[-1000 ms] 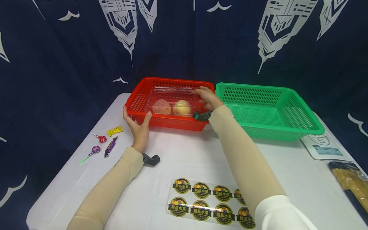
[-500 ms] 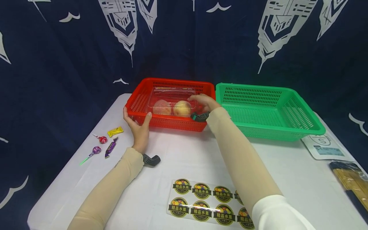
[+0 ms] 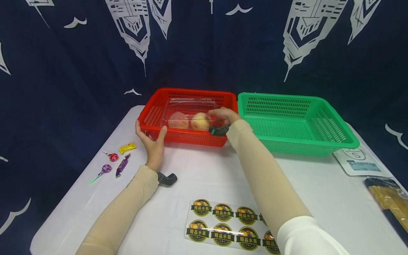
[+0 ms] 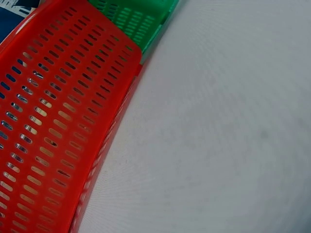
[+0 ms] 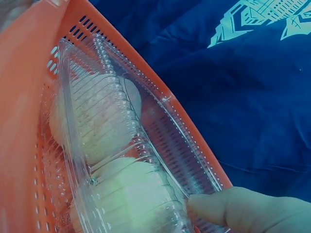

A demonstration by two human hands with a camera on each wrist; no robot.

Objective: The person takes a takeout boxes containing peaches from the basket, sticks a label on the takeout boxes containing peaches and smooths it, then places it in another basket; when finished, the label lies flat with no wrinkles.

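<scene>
A clear plastic fruit box with two round fruits, one pinkish and one pale yellow, sits inside the red basket. My left hand holds the basket's front left corner, thumb at the front rim and fingers at the side. Over the right end of the basket, my right hand grips the box's right end. A thumb or finger touches the box's ridged edge in the right wrist view; the remaining fingers are hidden there. The left wrist view shows the basket's slotted wall, not the hand.
A green basket stands against the red one's right side. Lollipops and wrapped candies lie at left. A sticker sheet lies in front. At right are a printed packet and a wooden-looking item.
My right hand has moved slightly left and down onto the right end of the plastic box. The left hand stays at the basket's corner.
</scene>
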